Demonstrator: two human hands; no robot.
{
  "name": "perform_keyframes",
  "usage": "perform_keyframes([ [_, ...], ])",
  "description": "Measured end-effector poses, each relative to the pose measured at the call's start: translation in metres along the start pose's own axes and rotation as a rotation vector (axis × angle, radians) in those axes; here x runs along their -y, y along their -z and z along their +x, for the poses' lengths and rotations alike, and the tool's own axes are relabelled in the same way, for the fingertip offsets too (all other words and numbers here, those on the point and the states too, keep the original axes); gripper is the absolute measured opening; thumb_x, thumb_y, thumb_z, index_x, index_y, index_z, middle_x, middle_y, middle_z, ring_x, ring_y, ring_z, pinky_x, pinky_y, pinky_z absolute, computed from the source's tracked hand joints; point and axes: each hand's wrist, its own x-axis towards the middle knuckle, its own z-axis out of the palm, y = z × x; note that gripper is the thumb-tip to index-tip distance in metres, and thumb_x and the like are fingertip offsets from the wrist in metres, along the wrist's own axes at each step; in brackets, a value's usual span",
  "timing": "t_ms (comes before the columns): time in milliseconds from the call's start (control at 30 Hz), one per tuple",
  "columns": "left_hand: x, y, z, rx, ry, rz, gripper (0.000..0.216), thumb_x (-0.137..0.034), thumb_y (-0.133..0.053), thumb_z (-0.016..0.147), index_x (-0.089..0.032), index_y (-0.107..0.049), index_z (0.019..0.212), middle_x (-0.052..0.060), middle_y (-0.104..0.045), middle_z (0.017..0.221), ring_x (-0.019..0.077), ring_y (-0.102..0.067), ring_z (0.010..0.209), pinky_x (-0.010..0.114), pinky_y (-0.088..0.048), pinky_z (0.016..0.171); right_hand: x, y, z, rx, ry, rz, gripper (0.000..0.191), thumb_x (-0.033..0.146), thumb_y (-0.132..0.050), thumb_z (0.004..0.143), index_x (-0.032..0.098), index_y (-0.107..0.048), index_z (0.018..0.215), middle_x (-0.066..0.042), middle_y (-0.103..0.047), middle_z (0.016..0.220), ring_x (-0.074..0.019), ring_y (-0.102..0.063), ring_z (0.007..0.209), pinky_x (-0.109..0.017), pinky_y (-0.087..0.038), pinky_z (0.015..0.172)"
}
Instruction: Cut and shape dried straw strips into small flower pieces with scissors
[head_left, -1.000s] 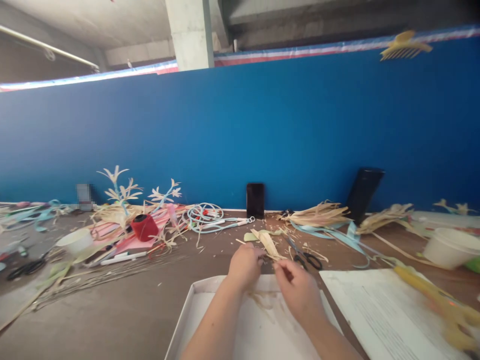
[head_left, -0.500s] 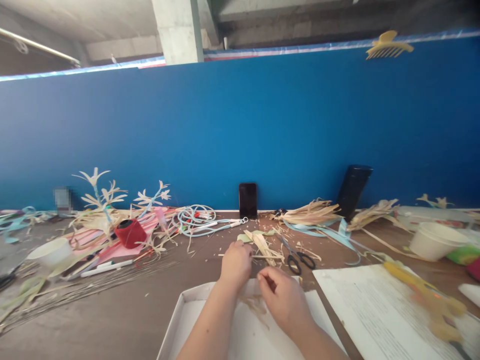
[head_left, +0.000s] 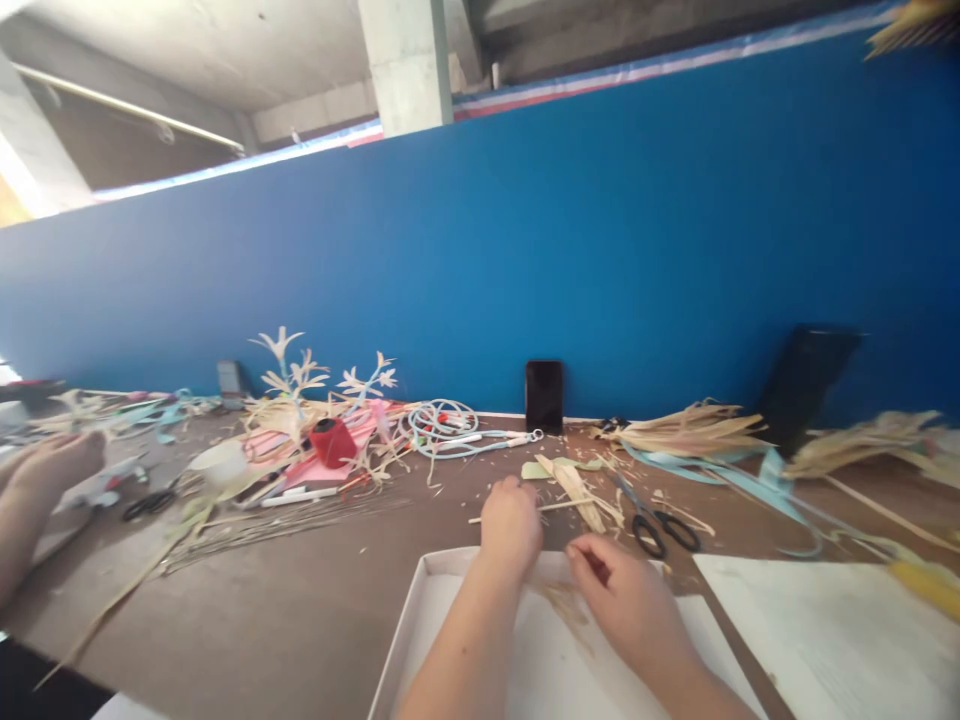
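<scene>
My left hand (head_left: 511, 525) is at the far edge of a shallow white box (head_left: 414, 610), its fingers curled downward and mostly hidden behind its back. Close to its right, my right hand (head_left: 626, 590) is closed in a pinch, thumb against fingers; what either hand holds cannot be made out. Blurred tan husk strands (head_left: 568, 612) hang between the hands over the box. A thin pale stick (head_left: 559, 507) runs behind my left hand. Just beyond lie a piece of dry husk (head_left: 577, 490) and black-handled scissors (head_left: 664, 530).
Behind are a propped phone (head_left: 544, 395), a light-blue cord (head_left: 446, 425) and husk bundles (head_left: 690, 430). To the left lie husk flowers (head_left: 289, 370), a red spool (head_left: 332, 442) and thin wires (head_left: 277, 530). Printed paper (head_left: 817, 620) is at right. Another person's hand (head_left: 56, 468) shows far left.
The view has swung left, so everything sits further right and another person's hand has come into view. My hands keep nearly the same pose over the box.
</scene>
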Motion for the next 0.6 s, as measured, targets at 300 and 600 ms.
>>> perform_keyframes([
  [300, 0.011, 0.002, 0.0, -0.125, 0.04, -0.014, 0.026, -0.025, -0.039, 0.084, -0.018, -0.064, 0.089, 0.009, -0.058, 0.092, 0.021, -0.051, 0.089, 0.031, -0.04, 0.078, -0.009, -0.005, 0.004, 0.043, -0.046, -0.032, 0.023, 0.046, -0.046, 0.08, 0.03, -0.062, 0.077, 0.004, -0.067, 0.068, -0.0177, -0.061, 0.065, -0.024, -0.04, 0.054],
  [600, 0.015, -0.002, 0.02, -0.129, 0.042, -0.013, 0.028, -0.022, -0.038, 0.082, -0.015, -0.065, 0.085, 0.011, -0.06, 0.089, 0.0217, -0.053, 0.087, 0.033, -0.042, 0.079, -0.011, -0.008, 0.014, 0.015, -0.072, -0.163, 0.023, 0.05, -0.047, 0.076, 0.034, -0.064, 0.08, 0.004, -0.071, 0.075, -0.0197, -0.064, 0.065, -0.026, -0.041, 0.052],
])
